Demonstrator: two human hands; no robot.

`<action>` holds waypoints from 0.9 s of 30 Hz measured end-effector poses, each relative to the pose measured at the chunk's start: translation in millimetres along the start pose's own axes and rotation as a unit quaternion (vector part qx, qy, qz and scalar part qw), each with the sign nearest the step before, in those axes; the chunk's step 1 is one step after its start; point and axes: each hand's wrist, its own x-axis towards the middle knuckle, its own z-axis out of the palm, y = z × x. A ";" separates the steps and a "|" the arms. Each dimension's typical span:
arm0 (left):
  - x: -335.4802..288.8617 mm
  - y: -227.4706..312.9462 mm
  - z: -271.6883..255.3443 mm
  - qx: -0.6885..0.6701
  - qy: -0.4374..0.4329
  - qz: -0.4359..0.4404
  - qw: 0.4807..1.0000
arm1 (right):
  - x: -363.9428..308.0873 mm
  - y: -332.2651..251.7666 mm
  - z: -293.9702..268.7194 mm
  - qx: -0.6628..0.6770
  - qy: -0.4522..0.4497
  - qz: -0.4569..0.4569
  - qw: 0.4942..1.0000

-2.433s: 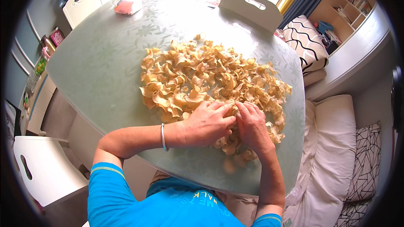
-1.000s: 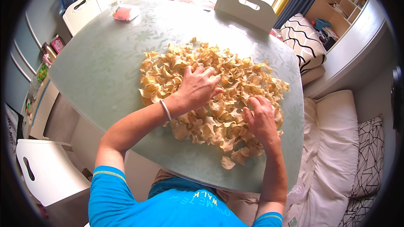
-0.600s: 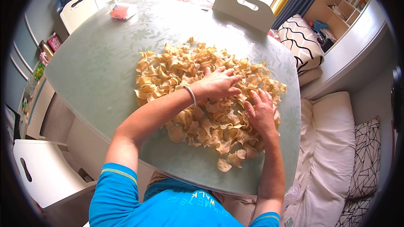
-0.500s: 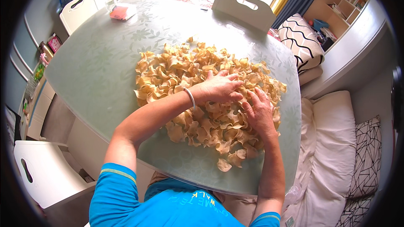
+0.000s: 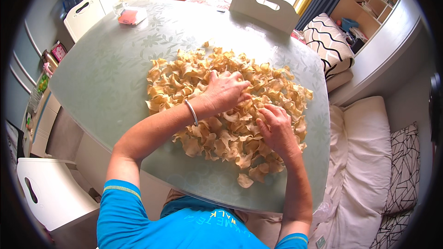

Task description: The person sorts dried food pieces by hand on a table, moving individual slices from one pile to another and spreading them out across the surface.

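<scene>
A wide, loose layer of thin, curled, tan dried slices (image 5: 221, 145) covers the middle of the table. My left hand (image 5: 225, 93), with a pale bangle on its wrist, rests palm down on them. Its fingers are spread and bent down among the slices. Just to its right and nearer to me, my right hand (image 5: 278, 131) touches the slices with thumb and fingers apart. No slice shows gripped in either hand, though the palms are hidden. One slice (image 5: 245, 180) sits at the near edge of the spread.
The slices lie on a rounded table (image 5: 99, 78) with a frosted, leaf-patterned cover. A pink-topped packet (image 5: 132, 16) and a clear glass (image 5: 119, 7) stand at the far left. White chairs (image 5: 265, 9) surround the table. A cream sofa (image 5: 364, 147) runs along the right.
My left hand has moved left and slightly away from me across the slices, its fingers more bent. My right hand has shifted a little left and nearer to me.
</scene>
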 end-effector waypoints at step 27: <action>20.1 -16.6 -3.1 -0.070 -0.126 0.023 0.989 | -4.1 4.9 1.2 -0.051 -0.024 0.064 0.996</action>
